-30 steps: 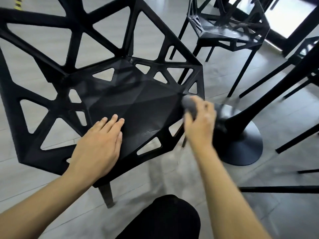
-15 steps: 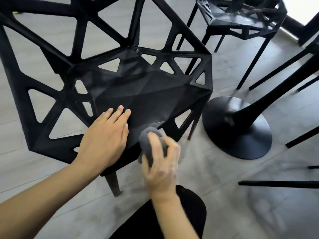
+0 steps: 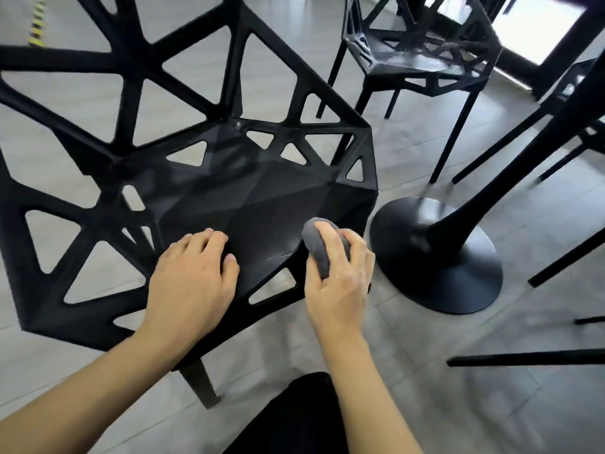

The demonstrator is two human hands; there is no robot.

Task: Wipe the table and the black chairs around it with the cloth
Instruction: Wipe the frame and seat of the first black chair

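A black chair (image 3: 255, 198) with triangular cut-outs fills the left and middle of the view, its faceted seat facing me. My left hand (image 3: 193, 280) rests on the seat's front edge, palm down, fingers slightly bent. My right hand (image 3: 337, 276) grips a bunched grey cloth (image 3: 316, 244) and presses it against the seat's front right rim. The table top is out of view; only its black pedestal base (image 3: 435, 257) and slanting column show at the right.
A second black chair (image 3: 422, 50) stands at the back right. Thin black chair legs (image 3: 523, 357) cross the grey floor on the right. My dark-clad knee (image 3: 294, 417) is at the bottom centre. A bright window lies at the top right.
My right hand with the cloth swept from the seat's right corner to the front edge near my left hand, then back right along the rim. My left hand stayed on the seat.
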